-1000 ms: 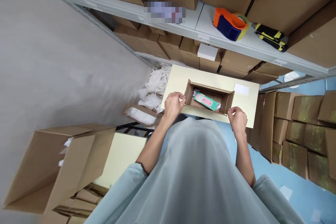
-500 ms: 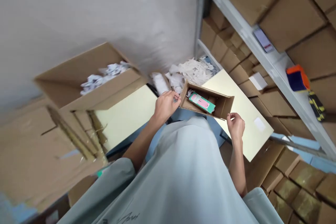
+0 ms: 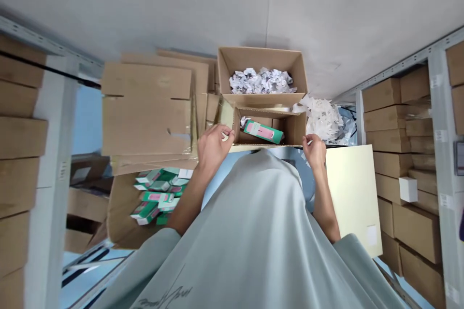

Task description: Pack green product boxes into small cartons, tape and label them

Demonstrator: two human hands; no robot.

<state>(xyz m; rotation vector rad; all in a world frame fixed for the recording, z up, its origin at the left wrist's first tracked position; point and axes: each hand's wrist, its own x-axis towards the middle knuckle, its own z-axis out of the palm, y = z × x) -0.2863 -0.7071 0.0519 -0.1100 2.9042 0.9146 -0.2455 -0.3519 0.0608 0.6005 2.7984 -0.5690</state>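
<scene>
Between my two hands is an open cardboard box (image 3: 295, 128), held in front of my body. A green and pink product box (image 3: 264, 132) lies slanted inside it, with a bit of crumpled paper (image 3: 244, 121) at its left end. My left hand (image 3: 214, 145) pinches the near left corner of the cardboard box. At the near right corner my right hand (image 3: 314, 150) pinches the rim with closed fingers. Just beyond stands a larger carton (image 3: 266, 99) holding crumpled white paper (image 3: 261, 81).
Flattened cardboard sheets (image 3: 147, 125) lean at the left, above a carton (image 3: 121, 203) of several green product boxes (image 3: 155, 197). White shredded paper (image 3: 322, 118) lies right of the box, near a pale yellow tabletop (image 3: 350, 193). Shelves of brown boxes (image 3: 416, 231) line both sides.
My view has swung left and levelled. Both hands still hold the cardboard box, which now sits in front of the larger carton. The carton of green boxes has come into view.
</scene>
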